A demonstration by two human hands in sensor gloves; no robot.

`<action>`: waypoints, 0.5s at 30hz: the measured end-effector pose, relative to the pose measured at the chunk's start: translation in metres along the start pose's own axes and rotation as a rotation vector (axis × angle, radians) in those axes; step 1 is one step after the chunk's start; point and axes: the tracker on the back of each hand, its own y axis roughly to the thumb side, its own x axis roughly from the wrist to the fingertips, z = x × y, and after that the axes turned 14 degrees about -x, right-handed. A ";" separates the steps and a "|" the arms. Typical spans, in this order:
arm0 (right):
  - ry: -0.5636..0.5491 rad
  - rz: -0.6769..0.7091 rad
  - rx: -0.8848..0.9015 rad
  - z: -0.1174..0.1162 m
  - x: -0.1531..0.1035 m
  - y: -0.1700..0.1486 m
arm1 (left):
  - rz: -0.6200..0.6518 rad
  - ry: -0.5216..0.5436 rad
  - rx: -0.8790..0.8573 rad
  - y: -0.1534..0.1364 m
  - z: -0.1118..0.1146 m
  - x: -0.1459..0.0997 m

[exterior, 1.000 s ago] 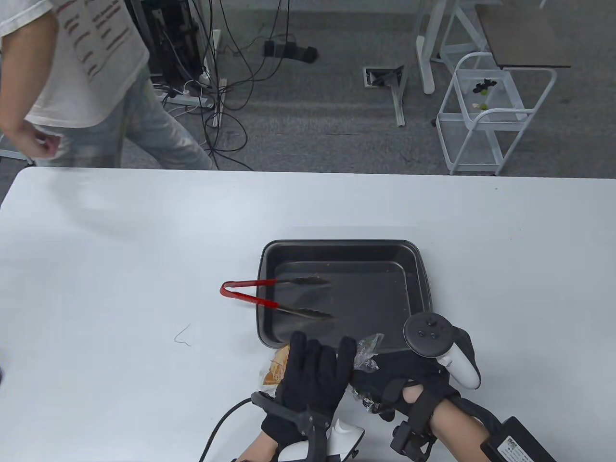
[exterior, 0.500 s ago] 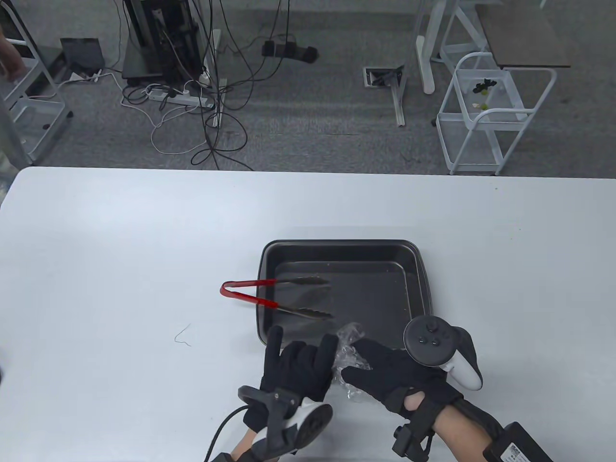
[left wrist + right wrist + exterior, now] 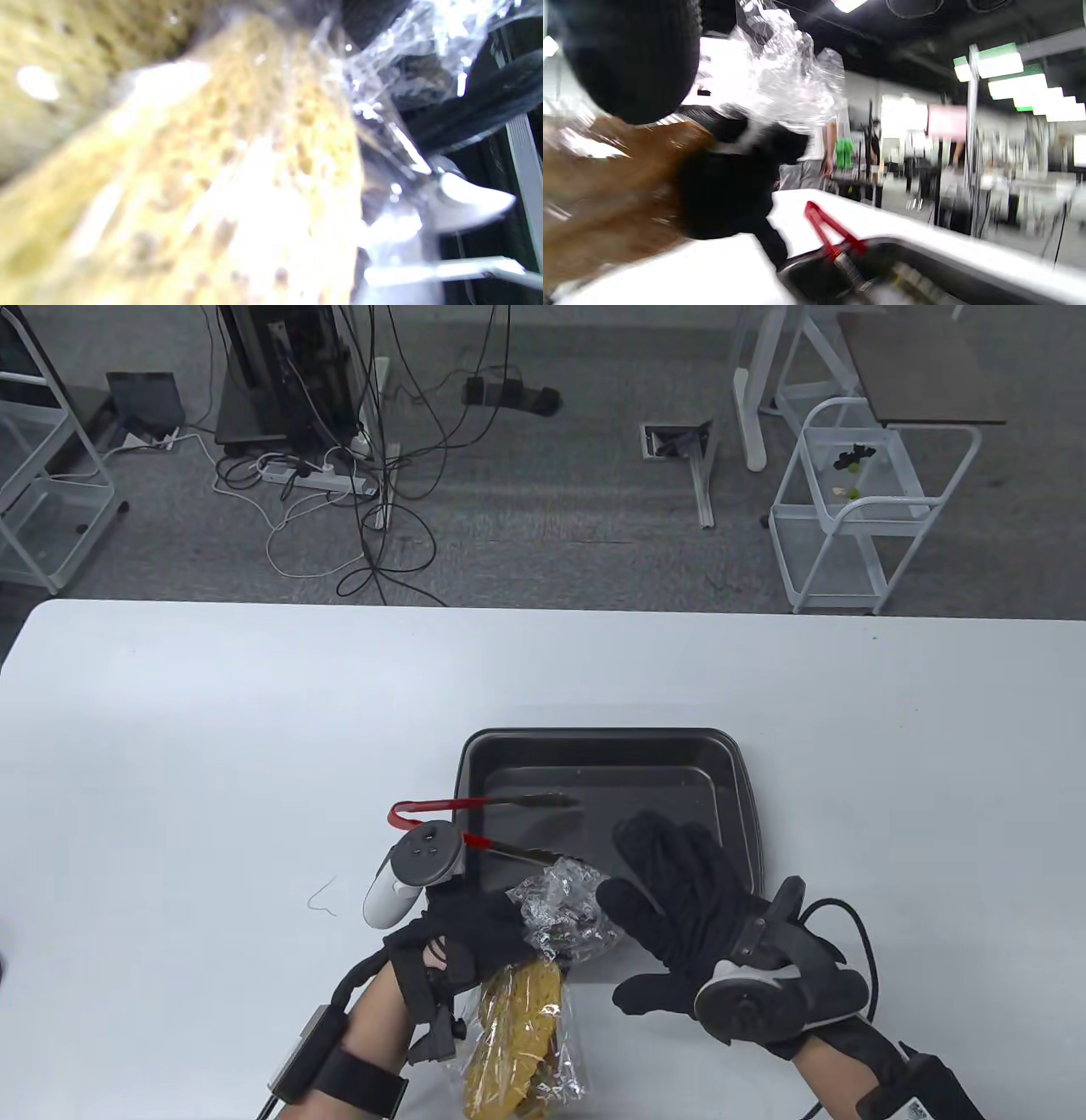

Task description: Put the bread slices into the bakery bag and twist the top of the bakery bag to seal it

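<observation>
A clear bakery bag (image 3: 564, 912) holds yellow-brown bread slices (image 3: 517, 1035) and lies near the table's front edge. Its crumpled top points toward the tray. My left hand (image 3: 496, 937) grips the bag at its neck, just above the bread. My right hand (image 3: 662, 882) is spread with straight fingers over the tray's front edge, right beside the bag's top, and holds nothing. The left wrist view is filled by blurred bread (image 3: 212, 169) behind plastic (image 3: 382, 84). In the right wrist view the crumpled bag top (image 3: 780, 76) rises above the left glove (image 3: 729, 190).
A dark baking tray (image 3: 602, 742) stands behind the hands. Red-handled tongs (image 3: 424, 813) rest on its left rim, tips inside. A thin bent wire (image 3: 322, 895) lies on the white table (image 3: 212, 729) left of the left hand. Carts and cables are on the floor beyond.
My left hand has turned over and now grips the bag's neck, and the bread has come into sight. My right hand has let go of the bag top and spread out.
</observation>
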 end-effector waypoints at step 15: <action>-0.136 0.388 -0.278 -0.010 -0.002 0.050 | -0.217 -0.193 0.130 -0.004 0.020 0.028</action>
